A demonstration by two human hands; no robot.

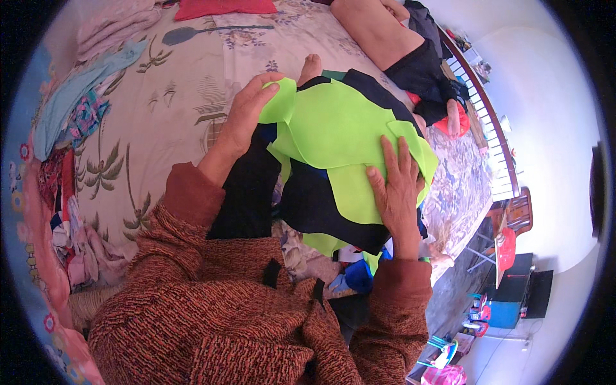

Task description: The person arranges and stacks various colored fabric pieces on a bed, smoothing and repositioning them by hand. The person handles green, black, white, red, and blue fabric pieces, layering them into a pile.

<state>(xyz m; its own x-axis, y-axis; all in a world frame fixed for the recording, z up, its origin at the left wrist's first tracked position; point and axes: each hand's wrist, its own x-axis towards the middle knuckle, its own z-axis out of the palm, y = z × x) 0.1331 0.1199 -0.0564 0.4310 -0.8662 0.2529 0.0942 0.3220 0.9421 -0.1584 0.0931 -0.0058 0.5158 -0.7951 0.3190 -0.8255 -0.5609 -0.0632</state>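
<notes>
A pile of neon green fabric pieces [337, 122] with curved edges lies across my lap. My left hand [247, 109] pinches the top left corner of one green piece between thumb and fingers, and that corner folds up. On the right side of the pile my right hand [399, 186] rests palm down with its fingers spread. Black fabric [314, 202] shows beneath the green, below its middle and along its upper right edge. A bit of blue cloth [359, 277] sits lower down, near my right sleeve; the lower layers are mostly hidden.
I sit on a bed with a palm-tree-printed sheet [167, 135]. A grey fly swatter [215, 31] and red pillow [224, 6] lie at the far side. Rumpled clothes [86, 119] line the left. Another person [385, 38] lies at the upper right, beside a bed rail [487, 109].
</notes>
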